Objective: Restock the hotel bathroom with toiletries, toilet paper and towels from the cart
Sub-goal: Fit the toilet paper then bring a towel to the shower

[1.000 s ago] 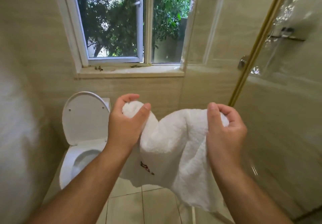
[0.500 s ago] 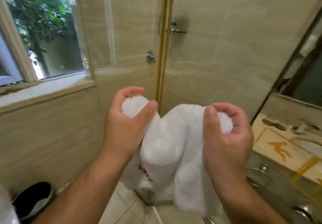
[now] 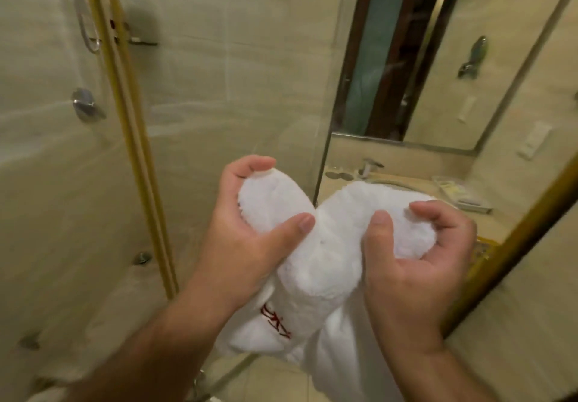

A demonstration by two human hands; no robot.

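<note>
A white towel [image 3: 325, 264] with red embroidered lettering hangs bunched in front of me at chest height. My left hand [image 3: 247, 239] grips its left bunched end, thumb pressed across the cloth. My right hand [image 3: 409, 270] grips the right bunched end the same way. The rest of the towel droops below both hands toward the floor.
A glass shower enclosure with a gold frame [image 3: 131, 139] fills the left. Behind the towel a vanity counter [image 3: 406, 179] holds a tap and a small tray of toiletries [image 3: 459, 195], under a mirror [image 3: 416, 57]. A gold-edged panel [image 3: 513, 245] stands close at right.
The view has swung right, from the toilet and window past the shower door to the vanity and mirror. Both hands keep the same hold on the towel.
</note>
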